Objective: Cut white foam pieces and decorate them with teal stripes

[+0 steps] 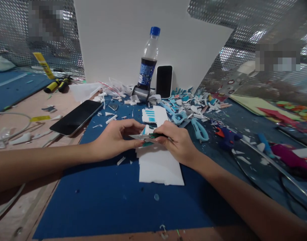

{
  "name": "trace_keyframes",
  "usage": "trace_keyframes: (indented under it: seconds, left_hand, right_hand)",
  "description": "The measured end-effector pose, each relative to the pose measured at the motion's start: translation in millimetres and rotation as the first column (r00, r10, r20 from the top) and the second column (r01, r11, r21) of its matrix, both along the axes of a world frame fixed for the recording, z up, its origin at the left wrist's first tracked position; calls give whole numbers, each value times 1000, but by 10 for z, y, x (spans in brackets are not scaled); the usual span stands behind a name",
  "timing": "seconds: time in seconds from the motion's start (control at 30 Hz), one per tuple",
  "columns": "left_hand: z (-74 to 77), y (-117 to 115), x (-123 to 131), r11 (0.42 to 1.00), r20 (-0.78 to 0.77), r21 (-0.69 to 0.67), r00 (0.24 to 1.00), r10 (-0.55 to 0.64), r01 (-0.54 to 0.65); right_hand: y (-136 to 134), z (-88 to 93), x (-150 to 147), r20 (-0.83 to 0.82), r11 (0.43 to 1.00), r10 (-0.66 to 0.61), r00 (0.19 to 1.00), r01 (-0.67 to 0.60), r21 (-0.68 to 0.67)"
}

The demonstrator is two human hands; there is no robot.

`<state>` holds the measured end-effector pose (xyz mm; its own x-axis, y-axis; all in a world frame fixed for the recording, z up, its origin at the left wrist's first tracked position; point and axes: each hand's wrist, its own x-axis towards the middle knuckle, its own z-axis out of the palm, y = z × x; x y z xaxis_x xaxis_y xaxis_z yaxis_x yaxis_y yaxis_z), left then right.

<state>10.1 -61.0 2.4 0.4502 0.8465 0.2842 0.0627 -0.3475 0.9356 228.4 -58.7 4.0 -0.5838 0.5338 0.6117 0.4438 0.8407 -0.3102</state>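
My right hand [177,142] is closed round a green-handled craft knife [146,136] whose silver blade points left. My left hand [117,138] pinches a small white foam piece [145,129] with a blue edge right at the blade. Both hands hover over a larger white foam sheet [160,167] lying on the blue cutting mat [113,197]. Just beyond my fingers lies a white foam piece with blue stripes [153,115].
A cola bottle [148,62] and a phone [164,81] stand against a white board at the back. Another phone [76,117] lies left. Light-blue scissors [197,127], a blue glue gun [227,137] and many foam scraps [193,103] crowd the right.
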Motion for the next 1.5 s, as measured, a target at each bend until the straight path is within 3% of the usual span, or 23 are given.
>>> trace_keyframes:
  seconds: [0.23, 0.67, 1.5]
  left_hand:
    - [7, -5, 20, 998, 138, -48, 989, 53, -46]
    - [15, -4, 45, 996, 141, -1, 986, 93, -93]
    - [2, -9, -1, 975, -21, 198, 994, 108, -102]
  right_hand:
    - [9, 7, -1, -10, 1000, -13, 1000, 13, 5]
    - [11, -1, 1, 3, 1000, -6, 1000, 6, 23]
    - [-4, -28, -19, -7, 1000, 11, 1000, -11, -5]
